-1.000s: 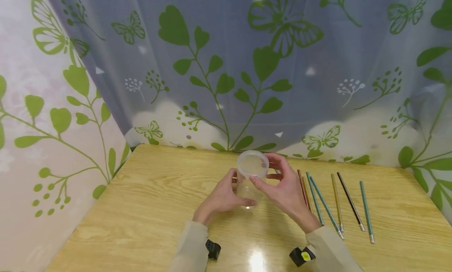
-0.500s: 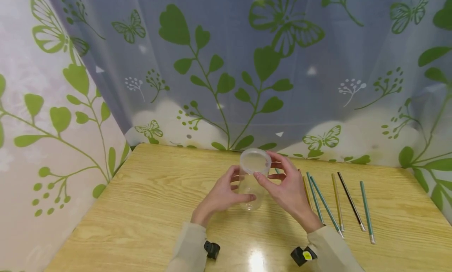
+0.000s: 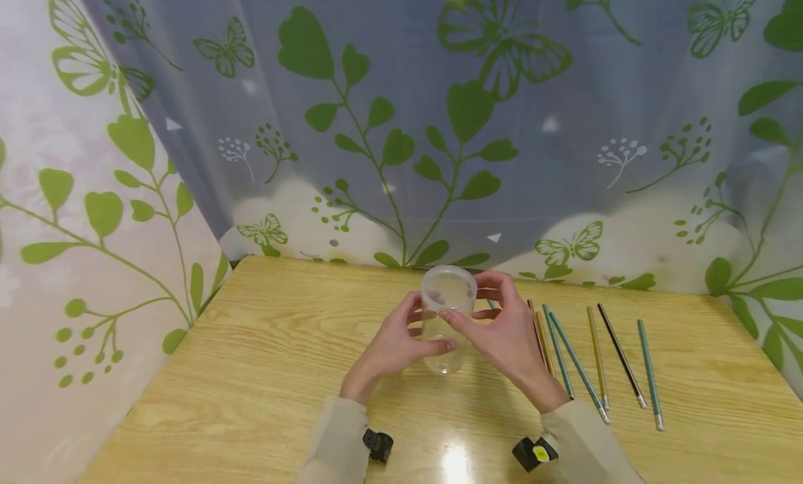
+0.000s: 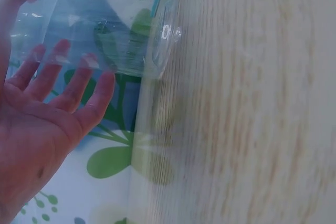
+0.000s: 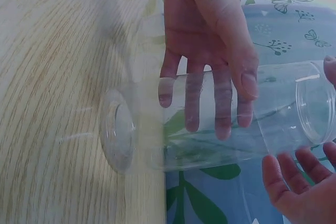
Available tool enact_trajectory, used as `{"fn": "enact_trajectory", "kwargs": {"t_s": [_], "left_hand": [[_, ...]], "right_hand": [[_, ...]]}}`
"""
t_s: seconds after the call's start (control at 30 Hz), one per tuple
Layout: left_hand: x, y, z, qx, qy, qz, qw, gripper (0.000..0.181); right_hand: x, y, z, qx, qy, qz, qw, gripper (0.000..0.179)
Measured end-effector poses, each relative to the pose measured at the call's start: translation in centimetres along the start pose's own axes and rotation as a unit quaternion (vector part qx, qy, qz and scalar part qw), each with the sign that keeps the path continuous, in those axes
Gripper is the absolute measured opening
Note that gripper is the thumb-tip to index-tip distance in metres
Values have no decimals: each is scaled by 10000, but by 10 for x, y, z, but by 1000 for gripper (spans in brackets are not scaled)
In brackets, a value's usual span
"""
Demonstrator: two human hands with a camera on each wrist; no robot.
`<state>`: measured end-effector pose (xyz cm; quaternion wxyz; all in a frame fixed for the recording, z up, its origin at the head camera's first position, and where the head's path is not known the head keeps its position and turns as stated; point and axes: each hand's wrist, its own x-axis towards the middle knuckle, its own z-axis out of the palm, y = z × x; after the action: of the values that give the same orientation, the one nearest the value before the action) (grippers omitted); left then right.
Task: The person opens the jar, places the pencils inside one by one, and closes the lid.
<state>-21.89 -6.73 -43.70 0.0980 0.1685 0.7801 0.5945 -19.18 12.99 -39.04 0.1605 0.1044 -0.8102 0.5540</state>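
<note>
Between the two hands stands a clear plastic jar (image 3: 447,330), upright or nearly so, with a pale translucent rim (image 3: 449,269) at its top end. Whether a lid covers that end I cannot tell. My left hand (image 3: 392,341) holds the jar's lower body, thumb across the front and fingers behind; these fingers show through the wall in the right wrist view. My right hand (image 3: 502,337) grips the top end by the rim, its thumb on the near side and fingertips on the far side. Nothing is visible inside the jar (image 5: 184,124). Whether its base touches the table is unclear.
Several pencils (image 3: 627,358) in teal, yellow, black and dark red lie loosely spread on the wooden table (image 3: 270,351), right of my right hand. Behind the table hangs a patterned curtain (image 3: 389,121); another pale one (image 3: 37,296) is at the left.
The jar and both hands shift slightly right, then back left. More of the jar's base shows below my left thumb than a second ago. The pencils lie as before.
</note>
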Motion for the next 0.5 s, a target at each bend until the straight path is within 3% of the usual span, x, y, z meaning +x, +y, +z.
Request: {"fn": "enact_trajectory", "kwargs": {"t_s": [0.3,0.5], "left_hand": [[1,-3,0,25,-48,-2,10000,75],[2,-2,-1,48,-40,-20,10000,75]], "right_hand": [[-2,5,-4,57,-298,-468,9984,61],[0,2,-2,90,-310,-126,9994,68]]}}
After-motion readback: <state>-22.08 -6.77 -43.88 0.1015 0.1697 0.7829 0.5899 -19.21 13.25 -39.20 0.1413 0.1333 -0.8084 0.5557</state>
